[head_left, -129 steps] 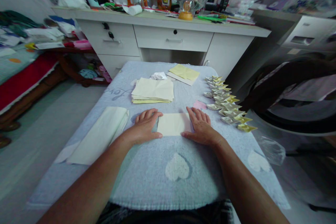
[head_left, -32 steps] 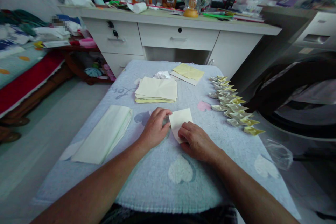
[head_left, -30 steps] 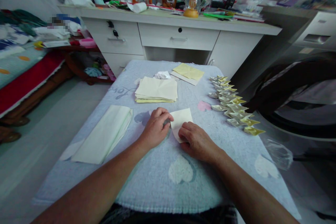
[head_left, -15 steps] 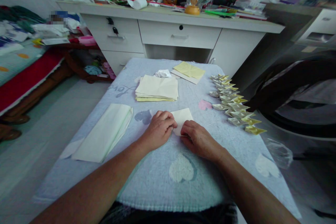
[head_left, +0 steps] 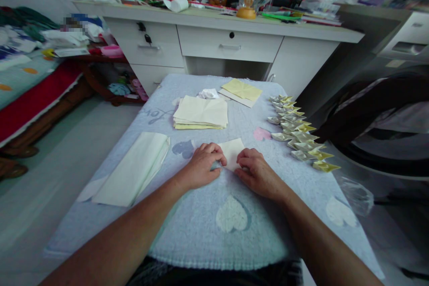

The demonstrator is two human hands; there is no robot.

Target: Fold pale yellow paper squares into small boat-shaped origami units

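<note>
A small cream sheet of paper (head_left: 231, 151) lies on the blue cloth between my two hands. My left hand (head_left: 205, 166) is at its left edge, fingertips touching the paper, with a gap showing between thumb and fingers. At the right edge, my right hand (head_left: 257, 170) has its thumb and curled fingers closed on the paper. The lower part of the sheet is partly hidden by my fingers. Just beyond it sits a stack of cream paper sheets (head_left: 201, 109).
Folded paper boats (head_left: 303, 136) stand in rows along the right side. A folded white cloth-like bundle (head_left: 132, 170) lies at left. Yellow paper (head_left: 241, 89) and a crumpled white piece (head_left: 208, 94) are farther back. A clear plastic bag (head_left: 357, 196) hangs by the right edge.
My left thumb has moved down, away from the fingers. My right hand has shifted slightly right along the paper, showing more of it between the hands.
</note>
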